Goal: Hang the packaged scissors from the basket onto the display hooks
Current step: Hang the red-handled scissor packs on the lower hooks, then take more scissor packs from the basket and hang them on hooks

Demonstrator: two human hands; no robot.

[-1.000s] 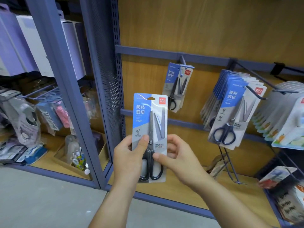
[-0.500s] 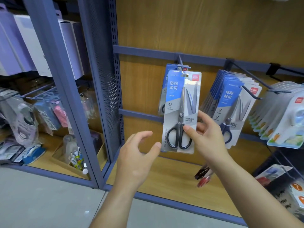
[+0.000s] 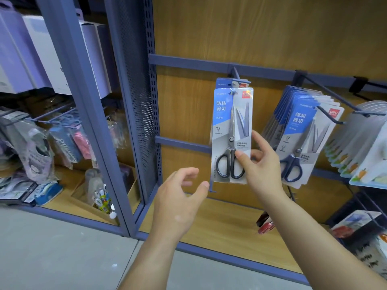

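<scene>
A carded pack of black-handled scissors [image 3: 231, 135] stands upright against the wooden back panel, its top hole level with the tip of the blue display hook [image 3: 240, 79]. My right hand [image 3: 261, 164] pinches the card's lower right edge with thumb and fingers. Behind it hangs another blue scissors pack [image 3: 224, 82], mostly hidden. My left hand [image 3: 180, 197] hovers below and left of the card, fingers loosely spread, holding nothing. The basket is out of view.
A second hook [image 3: 326, 111] to the right carries several blue-handled scissors packs [image 3: 301, 139]. Further right hang white carded goods [image 3: 364, 147]. A perforated blue upright [image 3: 136, 101] divides this bay from the left shelves of stationery. Red items [image 3: 265, 223] lie on the wooden shelf floor.
Both hands held the pack low in front of the shelf; my left hand let go, and my right hand lifted the pack up and right to the hook.
</scene>
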